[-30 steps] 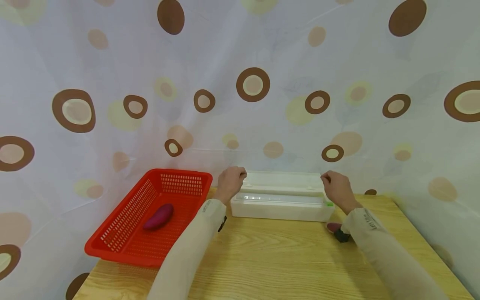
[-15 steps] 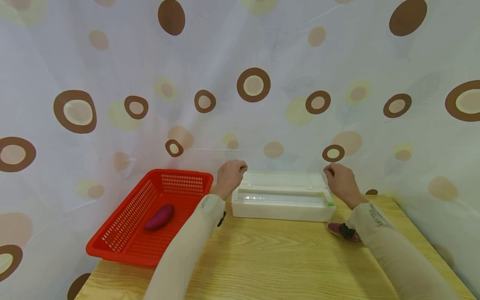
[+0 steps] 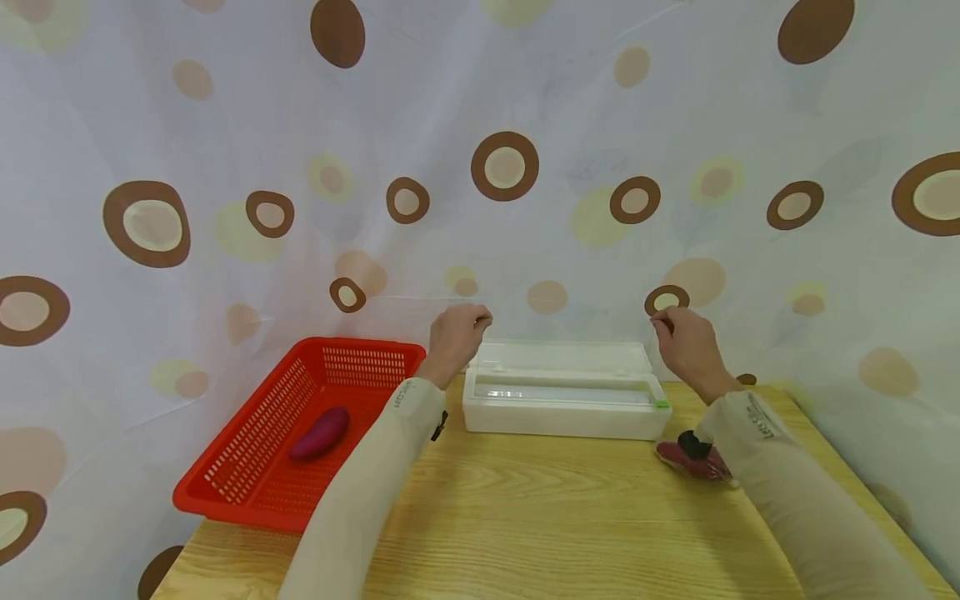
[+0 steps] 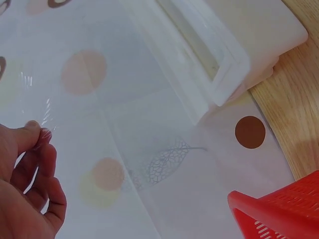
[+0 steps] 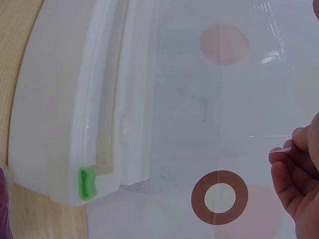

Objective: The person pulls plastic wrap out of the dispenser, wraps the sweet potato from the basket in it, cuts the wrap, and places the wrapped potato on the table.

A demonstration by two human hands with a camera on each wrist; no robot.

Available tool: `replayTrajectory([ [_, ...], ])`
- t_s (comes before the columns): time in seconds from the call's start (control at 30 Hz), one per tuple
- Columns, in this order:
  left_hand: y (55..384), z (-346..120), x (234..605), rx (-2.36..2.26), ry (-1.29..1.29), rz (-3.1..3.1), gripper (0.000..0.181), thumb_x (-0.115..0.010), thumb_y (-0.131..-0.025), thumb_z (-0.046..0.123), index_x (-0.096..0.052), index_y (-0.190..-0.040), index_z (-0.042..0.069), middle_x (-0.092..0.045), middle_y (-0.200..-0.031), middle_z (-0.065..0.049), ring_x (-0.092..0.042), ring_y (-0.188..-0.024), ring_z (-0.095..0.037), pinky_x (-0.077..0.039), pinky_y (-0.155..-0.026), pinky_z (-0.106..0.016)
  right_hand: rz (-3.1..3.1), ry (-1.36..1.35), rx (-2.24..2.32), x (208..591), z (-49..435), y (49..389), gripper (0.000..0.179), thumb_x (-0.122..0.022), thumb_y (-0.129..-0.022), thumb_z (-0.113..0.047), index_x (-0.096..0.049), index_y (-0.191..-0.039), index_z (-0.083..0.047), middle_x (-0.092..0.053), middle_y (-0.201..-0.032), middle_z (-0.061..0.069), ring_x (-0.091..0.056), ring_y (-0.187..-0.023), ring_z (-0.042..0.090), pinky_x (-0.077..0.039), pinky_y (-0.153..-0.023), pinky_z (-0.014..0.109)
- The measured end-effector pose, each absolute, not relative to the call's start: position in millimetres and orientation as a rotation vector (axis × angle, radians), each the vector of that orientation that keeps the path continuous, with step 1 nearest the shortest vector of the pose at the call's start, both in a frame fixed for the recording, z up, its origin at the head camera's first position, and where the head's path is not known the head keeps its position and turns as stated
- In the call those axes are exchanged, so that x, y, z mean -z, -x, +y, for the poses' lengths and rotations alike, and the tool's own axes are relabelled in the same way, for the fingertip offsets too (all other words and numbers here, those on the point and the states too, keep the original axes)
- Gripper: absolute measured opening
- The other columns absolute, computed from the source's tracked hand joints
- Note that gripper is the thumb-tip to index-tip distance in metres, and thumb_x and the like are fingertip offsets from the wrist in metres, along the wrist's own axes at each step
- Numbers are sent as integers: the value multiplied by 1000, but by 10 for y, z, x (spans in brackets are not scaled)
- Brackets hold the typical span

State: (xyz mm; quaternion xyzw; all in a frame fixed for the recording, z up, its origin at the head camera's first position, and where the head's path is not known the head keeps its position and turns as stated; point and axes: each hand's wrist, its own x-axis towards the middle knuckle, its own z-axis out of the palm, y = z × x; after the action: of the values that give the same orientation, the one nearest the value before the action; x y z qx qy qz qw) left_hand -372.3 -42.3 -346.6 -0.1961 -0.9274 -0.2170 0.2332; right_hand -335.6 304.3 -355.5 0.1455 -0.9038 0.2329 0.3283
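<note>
A white cling film dispenser [image 3: 562, 421] stands at the back of the table, its lid [image 3: 562, 357] raised. Above its left end, my left hand [image 3: 453, 343] pinches a corner of clear cling film [image 4: 47, 112] between thumb and fingers. Over the right end, my right hand [image 3: 693, 350] pinches the film's other corner. The see-through sheet shows mostly as glints [image 5: 271, 57] in the wrist views. A green cutter slider [image 5: 87, 183] sits at the dispenser's right end. Beneath my right sleeve lies a purple sweet potato [image 3: 686, 460] in shiny clear film, partly covered by a black wrist fitting.
To the left, a red plastic basket [image 3: 247, 521] holds one bare purple sweet potato [image 3: 321, 433]. A patterned curtain [image 3: 555, 233] hangs right behind the dispenser. The wooden table [image 3: 555, 517] stretches in front, its right edge beyond my right forearm.
Both hands have risen from the dispenser lid's level to above it, still pinching the film. My right hand has also shifted slightly right. More of the film-covered sweet potato shows under the sleeve.
</note>
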Motion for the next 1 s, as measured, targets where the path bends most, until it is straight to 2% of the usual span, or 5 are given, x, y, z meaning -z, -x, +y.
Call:
replayTrajectory([
  [0.17, 3714, -431, 3375, 648, 559, -2532, 16, -60, -94, 19, -73, -102, 13, -70, -98, -1, -64, -88, -19, -50, -79, -34, -2337, -384, -652, 3483, 3036, 3321, 17, -52, -95, -3, -62, -99, 10, -60, -84, 23, -55, -67, 33, -44, -61, 46],
  [0.37, 3694, -443, 3279, 750, 561, -2533, 17, -59, -95, 19, -72, -103, 13, -69, -99, -2, -63, -90, -18, -49, -82, -33, -2305, -386, -639, 3401, 3047, 3320, 12, -54, -95, -4, -61, -93, 6, -55, -75, 16, -47, -59, 27, -37, -58, 40],
  [0.73, 3696, -445, 3142, 748, 622, -2440, 14, -61, -93, 14, -71, -100, 8, -68, -96, -5, -62, -87, -19, -49, -80, -32, -2316, -359, -684, 3244, 3041, 3282, 19, -49, -98, -9, -59, -97, 7, -56, -80, 18, -51, -64, 29, -39, -59, 42],
  [1.0, 3663, -451, 3038, 731, 619, -2410, 15, -60, -94, 16, -72, -100, 8, -68, -94, -5, -62, -85, -20, -49, -78, -32, -2333, -298, -706, 3135, 3016, 3278, 21, -46, -99, -10, -58, -103, 6, -57, -87, 20, -54, -72, 32, -42, -62, 43],
])
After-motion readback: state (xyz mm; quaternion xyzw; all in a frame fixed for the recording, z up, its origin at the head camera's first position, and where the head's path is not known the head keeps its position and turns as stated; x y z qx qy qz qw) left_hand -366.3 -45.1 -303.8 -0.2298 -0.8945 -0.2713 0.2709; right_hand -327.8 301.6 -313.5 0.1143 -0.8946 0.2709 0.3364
